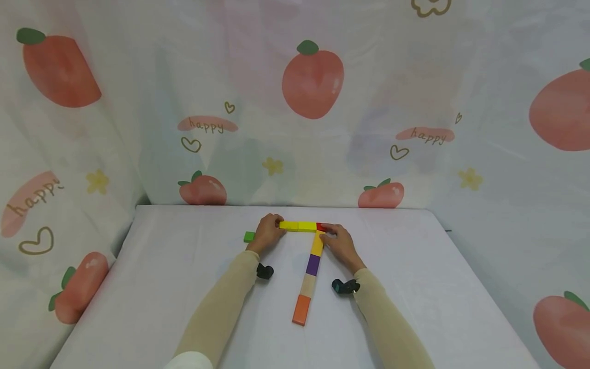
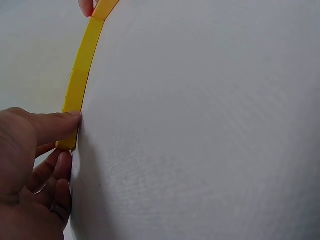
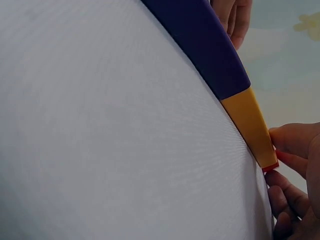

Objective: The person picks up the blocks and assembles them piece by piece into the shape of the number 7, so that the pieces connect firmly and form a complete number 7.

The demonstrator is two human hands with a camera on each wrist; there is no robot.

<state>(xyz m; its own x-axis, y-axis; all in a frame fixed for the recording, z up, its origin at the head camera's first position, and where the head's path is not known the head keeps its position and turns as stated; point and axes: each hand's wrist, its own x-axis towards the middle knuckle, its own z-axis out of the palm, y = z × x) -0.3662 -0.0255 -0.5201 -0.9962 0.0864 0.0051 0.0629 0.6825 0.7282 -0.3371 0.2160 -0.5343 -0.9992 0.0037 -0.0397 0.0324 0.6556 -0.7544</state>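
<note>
A row of small rectangular blocks lies on the white table. My left hand [image 1: 269,233] pinches the left end of the outer yellow block [image 2: 75,95], thumb along its near side and fingers behind. Another yellow block [image 1: 307,226] butts against it. At the row's right end, my right hand [image 1: 342,247] holds the red block [image 1: 320,226], index finger over it. Its thumb touches the side of the yellow-orange block [image 3: 250,125], which meets the corner. From there a line runs toward the body: purple [image 1: 313,265], beige [image 1: 308,285] and orange block [image 1: 301,309].
Beside the left hand sits a green block [image 1: 249,237], partly hidden. Dark wrist cameras [image 1: 265,271] hang at both wrists. A fruit-printed curtain [image 1: 313,154] stands behind the table's back edge and along both sides.
</note>
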